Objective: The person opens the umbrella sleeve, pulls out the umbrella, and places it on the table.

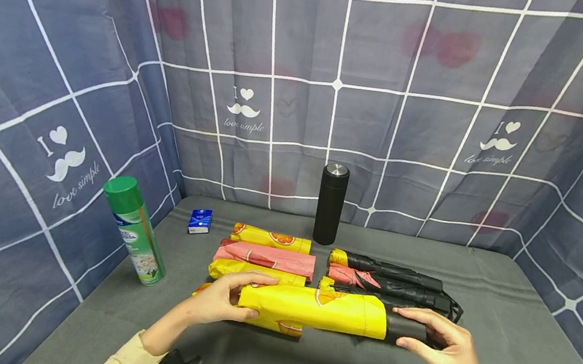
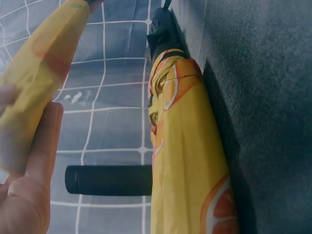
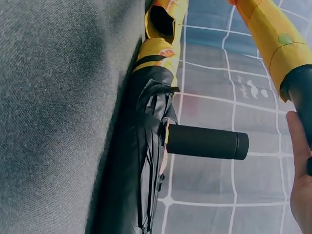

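Observation:
A folded umbrella in a yellow fruit-print sleeve (image 1: 309,307) is held level above the table between both hands. My left hand (image 1: 222,301) grips its sleeved left end, thumb below and fingers above. At the other end, the right hand (image 1: 441,343) pinches the black end (image 1: 404,329) that sticks out of the sleeve. Beneath and behind lie several yellow and pink sleeves, among them a pink sleeve (image 1: 266,258) and a yellow sleeve (image 2: 190,146). To their right are several black folded umbrellas (image 3: 141,161) with yellow or pink ends.
A black thermos (image 1: 330,205) stands upright at the back. On the left are a green spray can (image 1: 137,236) and a small blue-and-white box (image 1: 200,221). Grey cloth (image 1: 513,331) covers the table, and checked curtains (image 1: 300,110) enclose the back and sides.

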{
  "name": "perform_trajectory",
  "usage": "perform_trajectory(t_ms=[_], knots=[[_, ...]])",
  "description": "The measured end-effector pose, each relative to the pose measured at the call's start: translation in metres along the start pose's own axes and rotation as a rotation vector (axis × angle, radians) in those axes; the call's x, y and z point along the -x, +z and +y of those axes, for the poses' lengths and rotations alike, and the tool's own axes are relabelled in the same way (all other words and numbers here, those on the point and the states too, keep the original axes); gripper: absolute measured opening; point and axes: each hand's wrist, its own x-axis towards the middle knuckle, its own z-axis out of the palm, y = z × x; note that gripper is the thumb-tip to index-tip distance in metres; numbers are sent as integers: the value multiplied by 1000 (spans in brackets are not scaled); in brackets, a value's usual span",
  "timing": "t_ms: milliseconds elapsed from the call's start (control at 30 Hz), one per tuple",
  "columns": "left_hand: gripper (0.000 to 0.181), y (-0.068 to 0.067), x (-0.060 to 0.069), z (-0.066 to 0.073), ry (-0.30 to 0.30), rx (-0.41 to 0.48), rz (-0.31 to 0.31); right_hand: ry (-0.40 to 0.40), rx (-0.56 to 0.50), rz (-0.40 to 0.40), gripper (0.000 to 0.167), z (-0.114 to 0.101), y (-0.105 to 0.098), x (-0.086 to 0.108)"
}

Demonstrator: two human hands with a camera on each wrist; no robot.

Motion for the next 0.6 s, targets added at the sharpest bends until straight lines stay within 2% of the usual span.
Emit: perform_trajectory(t_ms=[67, 167, 400, 533, 600], knots=[[56, -1, 3, -1, 8, 51, -26, 11, -49, 5, 50, 5, -4, 4], [56, -4, 7, -3, 21, 82, -39, 14, -90, 12, 50, 10, -9, 9], [53, -14, 16, -2, 17, 107, -24, 73, -98, 29, 49, 9, -16, 14], [51, -17, 20, -2, 5, 133, -25, 79, -126, 28, 49, 7, -18, 16], [49, -18, 22, -2, 22, 130, -22, 79, -136, 31, 49, 7, -19, 17]])
